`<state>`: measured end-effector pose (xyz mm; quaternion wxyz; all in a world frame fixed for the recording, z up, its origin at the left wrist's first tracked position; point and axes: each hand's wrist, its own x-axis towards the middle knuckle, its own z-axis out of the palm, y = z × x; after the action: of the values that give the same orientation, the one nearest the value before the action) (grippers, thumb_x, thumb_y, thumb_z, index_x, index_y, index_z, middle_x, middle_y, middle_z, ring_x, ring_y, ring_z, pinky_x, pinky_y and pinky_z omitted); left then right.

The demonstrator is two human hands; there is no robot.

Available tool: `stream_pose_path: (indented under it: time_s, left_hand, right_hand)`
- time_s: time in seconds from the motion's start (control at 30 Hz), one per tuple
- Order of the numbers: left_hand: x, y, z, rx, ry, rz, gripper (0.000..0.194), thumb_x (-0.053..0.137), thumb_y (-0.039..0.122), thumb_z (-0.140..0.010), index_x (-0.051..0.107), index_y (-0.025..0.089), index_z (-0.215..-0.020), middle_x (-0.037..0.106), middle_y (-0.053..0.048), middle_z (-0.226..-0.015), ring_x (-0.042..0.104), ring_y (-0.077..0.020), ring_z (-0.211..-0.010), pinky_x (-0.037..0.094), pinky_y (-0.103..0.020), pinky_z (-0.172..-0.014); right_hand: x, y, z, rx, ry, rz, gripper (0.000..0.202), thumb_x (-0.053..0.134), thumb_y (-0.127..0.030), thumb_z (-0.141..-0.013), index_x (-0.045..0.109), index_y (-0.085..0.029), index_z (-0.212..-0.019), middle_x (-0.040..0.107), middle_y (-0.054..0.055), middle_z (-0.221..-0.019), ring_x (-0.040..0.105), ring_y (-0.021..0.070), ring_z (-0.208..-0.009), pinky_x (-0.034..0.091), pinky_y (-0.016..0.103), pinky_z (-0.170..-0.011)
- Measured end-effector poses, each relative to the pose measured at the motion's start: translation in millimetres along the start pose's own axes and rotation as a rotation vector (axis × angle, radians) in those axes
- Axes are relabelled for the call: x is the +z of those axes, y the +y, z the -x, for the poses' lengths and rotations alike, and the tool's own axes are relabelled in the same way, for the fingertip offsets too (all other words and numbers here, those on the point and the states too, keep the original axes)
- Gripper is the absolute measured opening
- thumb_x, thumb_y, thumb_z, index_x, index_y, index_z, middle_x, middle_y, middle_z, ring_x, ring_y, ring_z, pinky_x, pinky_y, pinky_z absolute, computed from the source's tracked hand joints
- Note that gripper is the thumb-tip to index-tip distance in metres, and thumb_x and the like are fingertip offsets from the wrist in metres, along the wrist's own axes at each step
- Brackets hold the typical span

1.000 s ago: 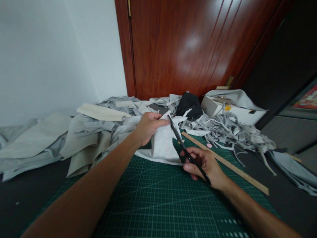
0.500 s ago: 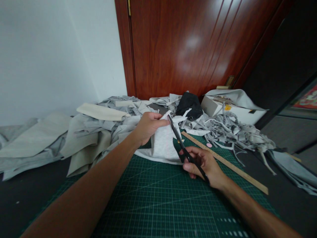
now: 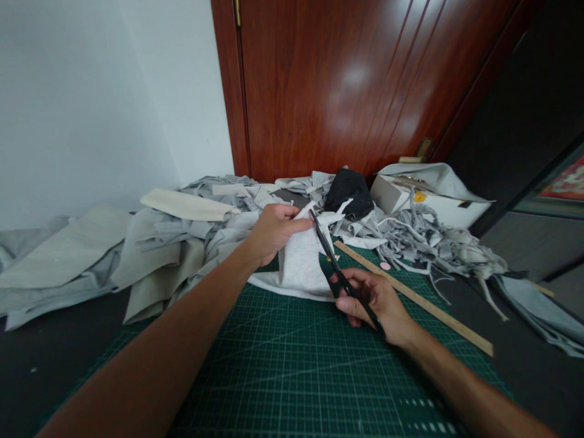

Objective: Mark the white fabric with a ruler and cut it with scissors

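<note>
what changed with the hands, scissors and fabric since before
Only a slight shift of the whole view shows; nothing was taken hold of or let go. The left hand still pinches the pale fabric, the right hand still holds the black scissors at its edge, and the wooden ruler still lies on the green cutting mat.

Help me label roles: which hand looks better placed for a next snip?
Probably the right hand: it holds the black scissors, their blades at the white fabric. The left hand pinches that fabric close to the blades, so seems better placed to steady it.
</note>
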<state>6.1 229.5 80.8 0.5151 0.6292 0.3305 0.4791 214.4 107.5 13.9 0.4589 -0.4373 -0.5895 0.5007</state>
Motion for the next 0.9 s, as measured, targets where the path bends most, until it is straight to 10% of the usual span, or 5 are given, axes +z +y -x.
stream_pose_path:
  time_s: [0.9]
  left_hand:
    - [3.7, 1.4, 1.8, 0.053, -0.013, 0.119, 0.012, 0.082, 0.021, -0.064, 0.070, 0.019, -0.065, 0.065, -0.001, -0.061, 0.068, -0.0206, -0.068, 0.052, -0.033, -0.062]
  right_hand:
    - [-2.3, 3.9, 1.4, -0.044, -0.024, -0.013, 0.053, 0.096, -0.046, -0.072, 0.067, -0.015, -0.105, 0.061, -0.005, -0.068, 0.051, 0.0068, -0.042, 0.041, 0.018, -0.039]
